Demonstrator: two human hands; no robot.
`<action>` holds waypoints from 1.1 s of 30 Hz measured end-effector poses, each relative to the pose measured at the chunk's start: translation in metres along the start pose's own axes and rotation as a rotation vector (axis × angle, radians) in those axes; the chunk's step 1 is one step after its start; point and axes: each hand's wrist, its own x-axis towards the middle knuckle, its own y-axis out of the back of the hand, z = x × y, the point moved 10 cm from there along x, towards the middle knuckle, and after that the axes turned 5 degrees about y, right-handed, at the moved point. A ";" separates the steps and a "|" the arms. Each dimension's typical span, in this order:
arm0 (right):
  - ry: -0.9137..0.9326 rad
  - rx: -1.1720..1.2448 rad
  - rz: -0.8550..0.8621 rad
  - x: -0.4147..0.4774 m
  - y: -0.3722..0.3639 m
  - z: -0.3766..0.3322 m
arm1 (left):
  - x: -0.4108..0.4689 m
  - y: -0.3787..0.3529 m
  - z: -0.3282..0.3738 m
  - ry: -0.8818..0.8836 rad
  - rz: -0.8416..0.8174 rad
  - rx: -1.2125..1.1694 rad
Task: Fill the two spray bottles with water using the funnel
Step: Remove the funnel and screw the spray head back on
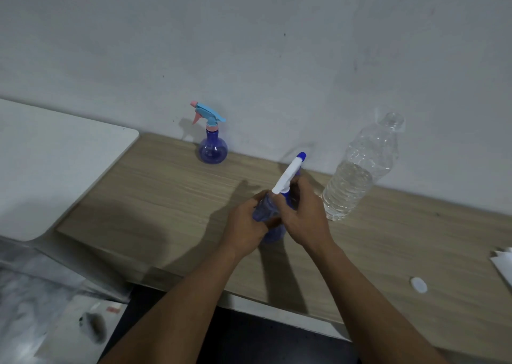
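A blue spray bottle point(266, 211) with a white trigger head point(289, 174) stands at the middle of the wooden table point(166, 197). My left hand point(245, 225) grips its body. My right hand point(303, 214) is curled round its neck just under the white head. A second blue spray bottle point(212, 149), round-bodied with a light blue and pink head, stands upright by the wall. To the right stands a clear, uncapped water bottle point(357, 175), partly full. I see no funnel in this view.
A white bottle cap point(419, 284) lies near the table's front right. White paper point(502, 264) sits at the right edge. A white table point(55, 164) adjoins on the left. The wall rises right behind the bottles.
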 end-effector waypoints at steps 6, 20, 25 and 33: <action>0.000 0.001 0.009 0.000 0.003 -0.002 | 0.000 0.001 0.001 -0.017 0.012 0.007; -0.032 0.011 0.037 0.000 0.005 0.000 | 0.003 0.002 -0.007 -0.004 0.012 -0.012; 0.042 -0.010 -0.024 -0.001 0.002 -0.002 | 0.005 -0.002 -0.007 0.007 -0.016 -0.058; 0.000 0.013 -0.030 -0.001 0.004 0.000 | 0.006 -0.001 -0.010 -0.009 -0.064 0.018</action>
